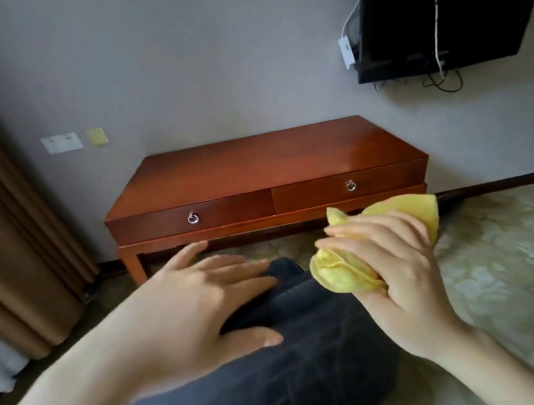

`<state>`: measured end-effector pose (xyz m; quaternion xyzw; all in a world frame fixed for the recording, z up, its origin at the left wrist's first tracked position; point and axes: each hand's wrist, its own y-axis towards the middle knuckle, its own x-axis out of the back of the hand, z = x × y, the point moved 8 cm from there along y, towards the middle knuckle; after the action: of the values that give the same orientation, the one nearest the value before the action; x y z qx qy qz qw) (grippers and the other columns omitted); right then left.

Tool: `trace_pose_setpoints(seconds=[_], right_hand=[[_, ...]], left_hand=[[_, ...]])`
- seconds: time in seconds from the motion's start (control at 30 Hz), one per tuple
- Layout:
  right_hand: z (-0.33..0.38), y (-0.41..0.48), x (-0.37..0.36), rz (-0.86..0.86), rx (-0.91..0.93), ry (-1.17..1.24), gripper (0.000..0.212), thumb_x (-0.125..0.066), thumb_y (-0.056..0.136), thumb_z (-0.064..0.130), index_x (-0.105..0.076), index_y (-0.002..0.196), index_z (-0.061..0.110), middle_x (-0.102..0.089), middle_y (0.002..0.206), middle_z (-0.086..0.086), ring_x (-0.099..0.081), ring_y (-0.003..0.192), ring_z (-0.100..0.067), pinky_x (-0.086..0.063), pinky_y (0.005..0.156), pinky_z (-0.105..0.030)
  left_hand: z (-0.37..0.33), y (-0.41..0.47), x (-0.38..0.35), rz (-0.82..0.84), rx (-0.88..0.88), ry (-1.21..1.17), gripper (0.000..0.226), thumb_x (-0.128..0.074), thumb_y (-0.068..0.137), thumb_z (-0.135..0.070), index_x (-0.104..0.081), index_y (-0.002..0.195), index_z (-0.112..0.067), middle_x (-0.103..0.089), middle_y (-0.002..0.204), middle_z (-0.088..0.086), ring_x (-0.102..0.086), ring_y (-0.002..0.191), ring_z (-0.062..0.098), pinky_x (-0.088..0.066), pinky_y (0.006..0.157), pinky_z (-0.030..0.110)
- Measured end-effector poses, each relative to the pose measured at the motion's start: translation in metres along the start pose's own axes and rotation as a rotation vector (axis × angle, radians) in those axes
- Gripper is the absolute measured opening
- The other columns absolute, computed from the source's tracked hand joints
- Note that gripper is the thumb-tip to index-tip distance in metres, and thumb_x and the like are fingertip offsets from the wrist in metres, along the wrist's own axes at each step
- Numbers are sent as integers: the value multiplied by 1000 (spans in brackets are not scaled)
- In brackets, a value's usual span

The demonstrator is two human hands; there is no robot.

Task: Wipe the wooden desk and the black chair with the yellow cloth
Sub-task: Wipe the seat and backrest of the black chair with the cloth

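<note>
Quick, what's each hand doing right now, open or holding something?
Left hand: open, fingers straight, over the black chair.
Right hand: gripping the bunched yellow cloth.

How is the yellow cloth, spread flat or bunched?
Bunched: the yellow cloth is crumpled in folds inside the right hand.

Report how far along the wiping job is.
Done: nothing shows as wiped; the wooden desk stands ahead, with neither hand on it. In hand: the right hand holds the bunched yellow cloth, and the left hand rests flat on what looks like the black chair. Left: wiping both desk and chair.
</note>
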<state>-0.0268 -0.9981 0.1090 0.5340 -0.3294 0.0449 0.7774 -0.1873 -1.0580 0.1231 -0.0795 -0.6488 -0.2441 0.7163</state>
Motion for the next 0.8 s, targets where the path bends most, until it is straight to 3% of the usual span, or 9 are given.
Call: trace_pose_setpoints(seconds=[0.1,0.23,0.37,0.53,0.63,0.8], right_hand=[[25,-14,-14,-188,91,-90,37,-48,91,27,-51,128,29,-53,133,4,-40,128,-20,-19,111,-39],[60,-47,-39,-344,203,-201,44,-48,94,23,-41,137,29,-39,146,-1,-27,139,-26,-10,116,-45],[72,-61,-60,-316,348,-434,55,-50,90,25,-33,143,31,-31,148,-1,-12,145,-23,-3,118,-43],[59,-65,-59,-309,464,-667,65,-48,91,32,-18,149,35,-21,154,3,-6,147,-20,-3,118,-43],[29,-72,-40,-377,306,-649,52,-33,101,35,-15,150,36,-7,160,6,-10,146,-25,-6,116,-46],[-4,-83,-1,-661,-190,-317,44,-33,101,30,-31,144,27,-26,153,-13,-20,140,-34,-7,116,-44]], left_hand=[[-4,-26,12,-112,92,130,67,-23,91,-68,-62,124,-25,-66,121,-8,-63,109,14,-45,97,39],[-5,-77,3,-259,326,47,82,-15,79,-72,-44,141,-27,-53,136,-10,-48,124,14,-31,100,25],[4,-103,-5,-427,457,-62,74,-11,83,-65,-49,136,-29,-51,136,-14,-42,126,8,-20,98,20],[25,-125,-3,-574,479,-96,60,-14,92,-53,-61,122,-30,-52,115,-26,-47,112,6,-19,91,18],[32,-128,-4,-592,475,-116,62,-10,90,-54,-60,121,-34,-46,111,-31,-43,105,-1,-17,91,16],[34,-125,-7,-589,468,-182,48,-3,88,-54,-46,110,-56,-39,105,-43,-35,99,-9,-15,93,12]])
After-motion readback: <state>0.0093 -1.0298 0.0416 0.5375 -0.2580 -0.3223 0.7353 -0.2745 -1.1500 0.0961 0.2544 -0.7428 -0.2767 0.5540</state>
